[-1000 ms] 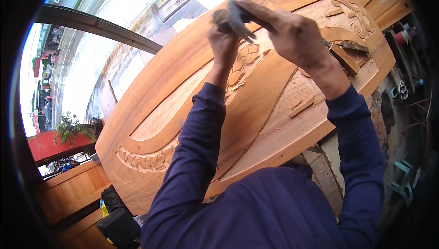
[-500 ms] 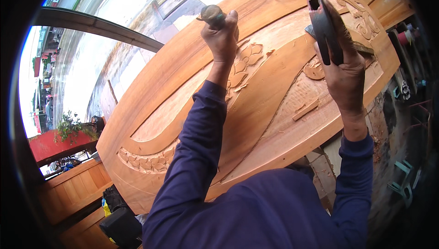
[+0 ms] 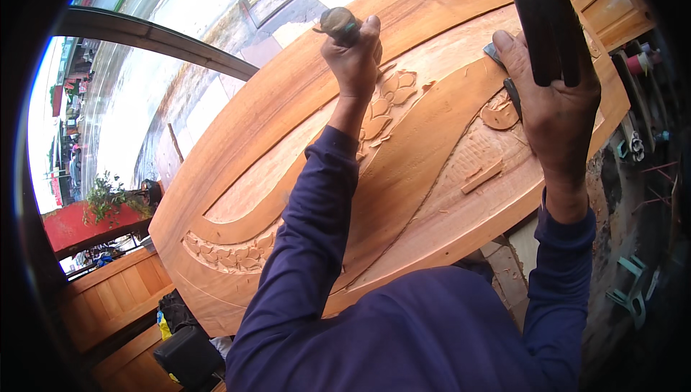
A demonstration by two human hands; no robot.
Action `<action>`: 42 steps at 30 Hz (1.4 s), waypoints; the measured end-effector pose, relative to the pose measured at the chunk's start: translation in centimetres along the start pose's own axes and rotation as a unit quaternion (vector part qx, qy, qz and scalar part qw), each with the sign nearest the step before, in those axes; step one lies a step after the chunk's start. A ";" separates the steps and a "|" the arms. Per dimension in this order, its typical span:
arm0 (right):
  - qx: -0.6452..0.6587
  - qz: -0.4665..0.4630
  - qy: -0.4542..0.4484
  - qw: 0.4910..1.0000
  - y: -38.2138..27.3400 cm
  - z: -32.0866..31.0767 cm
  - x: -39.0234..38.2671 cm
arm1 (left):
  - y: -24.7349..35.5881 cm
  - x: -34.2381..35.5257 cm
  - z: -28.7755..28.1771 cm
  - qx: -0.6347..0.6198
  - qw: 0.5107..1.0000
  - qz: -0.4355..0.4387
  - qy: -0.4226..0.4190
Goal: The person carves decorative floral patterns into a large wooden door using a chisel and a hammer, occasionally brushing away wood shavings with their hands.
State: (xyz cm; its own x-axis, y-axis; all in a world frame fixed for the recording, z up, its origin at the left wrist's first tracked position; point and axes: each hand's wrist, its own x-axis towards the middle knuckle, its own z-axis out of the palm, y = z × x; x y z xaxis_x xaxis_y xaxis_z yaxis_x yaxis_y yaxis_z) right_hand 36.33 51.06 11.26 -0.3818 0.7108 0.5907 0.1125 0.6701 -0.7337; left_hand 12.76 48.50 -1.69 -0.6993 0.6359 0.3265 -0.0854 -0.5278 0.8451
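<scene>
My left hand (image 3: pixel 353 68) is closed around an upright carving chisel (image 3: pixel 340 23), whose round worn butt sticks out above the fist; the blade is hidden below. Beneath it lies a large carved wooden panel (image 3: pixel 410 183) with a raised smooth curving band. Carved flowers and leaves (image 3: pixel 389 100) run beside the band under that hand. Over the right part of the panel, my right hand (image 3: pixel 558 111) grips a dark claw hammer (image 3: pixel 543 17), its forked claw pointing toward me. A small blue-grey piece (image 3: pixel 493 53) shows beside the right thumb; I cannot make out what it is.
A loose wood strip (image 3: pixel 482 176) and shavings lie on the panel's right side. A black case (image 3: pixel 188 356) stands at the lower left, near wooden panelling (image 3: pixel 115 291). A red planter (image 3: pixel 86 228) and a dark post beam (image 3: pixel 158 44) are beyond. Tools hang at the right.
My right hand and the hammer have risen closer to the camera and tilted, moving slightly right. The left hand with the chisel has hardly moved.
</scene>
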 end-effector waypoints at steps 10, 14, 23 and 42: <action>0.003 -0.195 0.144 0.970 0.4 1.8 5.6 | -1.6 0.9 0.8 0.089 0.995 0.044 -0.033; 0.218 -0.091 0.192 0.952 -3.8 3.6 6.6 | -2.7 0.8 0.5 0.137 0.987 0.070 -0.046; -0.134 -0.217 -0.078 0.964 4.9 5.1 4.6 | -1.9 0.5 1.2 0.121 0.989 -0.005 -0.080; -0.126 0.146 -0.056 0.980 8.3 -2.2 -22.4 | 5.2 -10.4 -5.0 0.208 0.968 0.058 -0.130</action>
State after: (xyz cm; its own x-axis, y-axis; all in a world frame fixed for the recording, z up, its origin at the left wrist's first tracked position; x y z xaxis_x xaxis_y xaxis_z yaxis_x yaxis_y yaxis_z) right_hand 47.83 41.19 -7.32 -0.3966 0.8618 0.3161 0.4490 0.4825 -0.7521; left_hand 15.99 36.32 -2.83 -0.4800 0.7345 0.4798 0.3136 -0.3671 0.8757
